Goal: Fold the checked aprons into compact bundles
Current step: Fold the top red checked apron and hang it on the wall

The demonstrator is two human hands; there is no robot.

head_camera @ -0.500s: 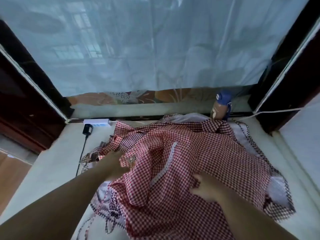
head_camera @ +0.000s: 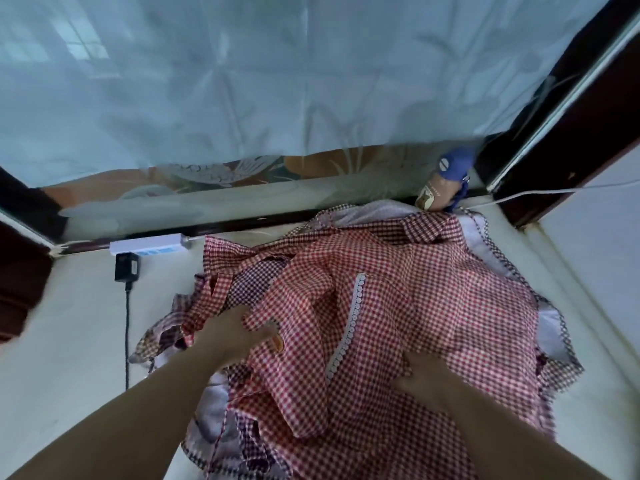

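Evidently the red checked apron (head_camera: 398, 292) lies crumpled in the middle of the pale mat (head_camera: 69, 341), on top of other aprons. A darker checked apron (head_camera: 251, 280) pokes out at its far left, and a white-lined one (head_camera: 550, 327) shows along the right edge. The heap looks unsorted, so I judge that folding has barely begun and the top apron is being spread flat first.

The right hand (head_camera: 426, 379) lies on the near middle of the red cloth, just right of the lace trim (head_camera: 349, 327). Its fingers are loose and extended, likely pinning the fabric so it cannot slide. The left hand (head_camera: 235, 337) reaches to the apron's left edge. A fold covers its fingertips, so I cannot tell whether it pinches the cloth or only slips beneath it. Both forearms stretch forward from the near side and converge on the heap.

A white power strip (head_camera: 149, 245) with a black plug (head_camera: 126, 268) sits at the far left, apart from the cloth, and a blue-capped bottle (head_camera: 446, 181) stands at the far right.
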